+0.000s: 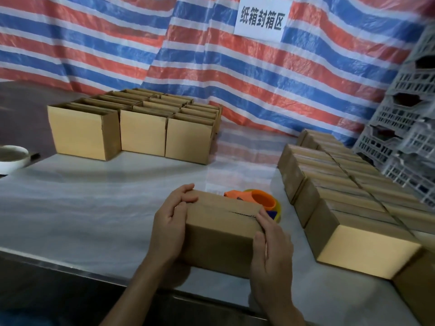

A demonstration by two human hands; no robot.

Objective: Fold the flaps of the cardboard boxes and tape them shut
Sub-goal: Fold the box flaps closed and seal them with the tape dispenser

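Note:
A small cardboard box (223,229) sits near the table's front edge with its top flaps folded down and a seam running along the top. My left hand (171,220) grips its left end, fingers curled over the top edge. My right hand (270,250) presses flat against its right end, fingers reaching up to the top corner. Just behind the box lies an orange tape dispenser (256,201), partly hidden by it.
Several open boxes (131,130) stand in a block at the back left. Rows of closed boxes (348,198) fill the right side. A white bowl (11,158) sits at the far left. Grey plastic crates (404,128) are stacked at the right. The table (94,203) has a translucent cover.

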